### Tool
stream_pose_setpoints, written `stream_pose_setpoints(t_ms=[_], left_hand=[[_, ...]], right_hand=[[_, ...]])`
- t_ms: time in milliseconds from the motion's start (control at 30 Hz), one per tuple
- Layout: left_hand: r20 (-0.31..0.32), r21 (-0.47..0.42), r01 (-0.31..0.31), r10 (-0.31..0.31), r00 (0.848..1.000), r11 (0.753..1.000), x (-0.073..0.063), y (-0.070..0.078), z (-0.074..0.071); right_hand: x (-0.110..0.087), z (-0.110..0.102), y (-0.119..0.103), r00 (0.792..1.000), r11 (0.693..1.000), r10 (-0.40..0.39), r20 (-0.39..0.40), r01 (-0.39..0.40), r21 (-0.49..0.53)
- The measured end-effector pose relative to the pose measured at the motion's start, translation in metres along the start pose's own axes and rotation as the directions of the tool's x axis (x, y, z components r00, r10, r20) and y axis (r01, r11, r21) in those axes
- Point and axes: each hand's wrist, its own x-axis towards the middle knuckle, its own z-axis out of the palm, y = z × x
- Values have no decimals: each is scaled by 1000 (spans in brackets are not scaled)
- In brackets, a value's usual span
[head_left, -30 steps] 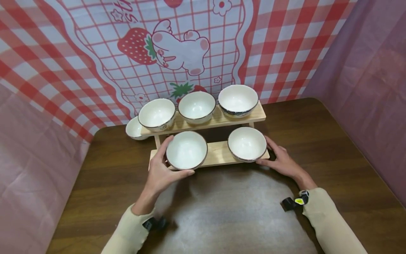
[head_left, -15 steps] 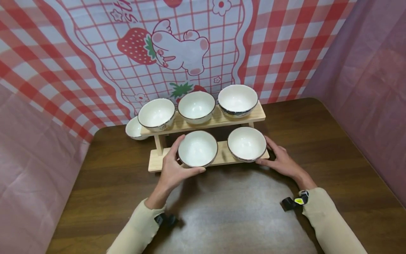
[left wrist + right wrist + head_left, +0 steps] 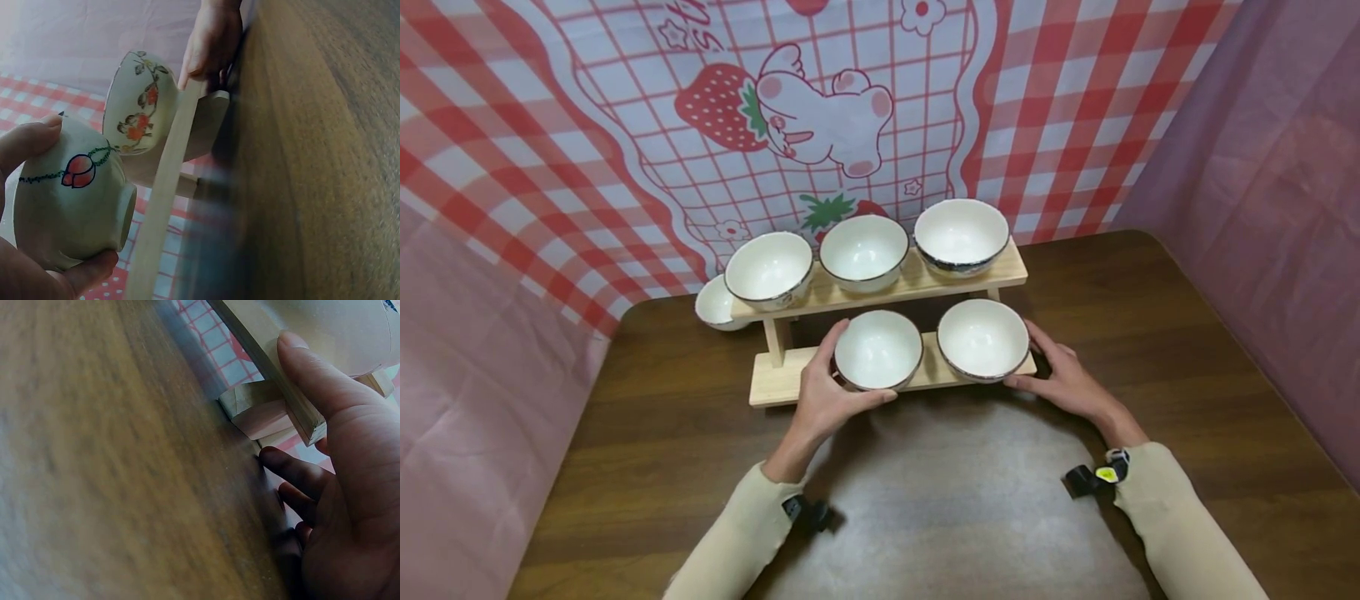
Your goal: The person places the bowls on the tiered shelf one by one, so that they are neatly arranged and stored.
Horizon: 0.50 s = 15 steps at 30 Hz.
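My left hand grips a white bowl with a dark rim, thumb in front and fingers round its left side. In the left wrist view this bowl shows a red bud on a green vine, its foot beside the shelf edge. My right hand holds the right end of the wooden rack's lower shelf, thumb at the front. Beside it a second bowl sits on that shelf; red flowers decorate its outside. In the right wrist view the thumb lies along the shelf, other fingers below its end.
Three more white bowls stand on the upper shelf: left, middle and right. A smaller-looking bowl sits on the table behind the rack's left end. A checked cloth hangs behind.
My left hand has carried its bowl rightward along the lower shelf, closer to the other bowl, uncovering the shelf's left end. The right hand has stayed in place.
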Motion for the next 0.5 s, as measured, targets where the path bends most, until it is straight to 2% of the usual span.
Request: stream_pose_setpoints(t_ms=[233,500], left_hand=[[-11,-4,8,-8,1000,1000,3,-6,5],[-13,-3,-3,3,1000,1000,4,-10,9]], right_hand=[[1,1,-1,1000,1000,-18,-6,18,5],[1,0,-1,1000,1000,-3,-3,3,-2]])
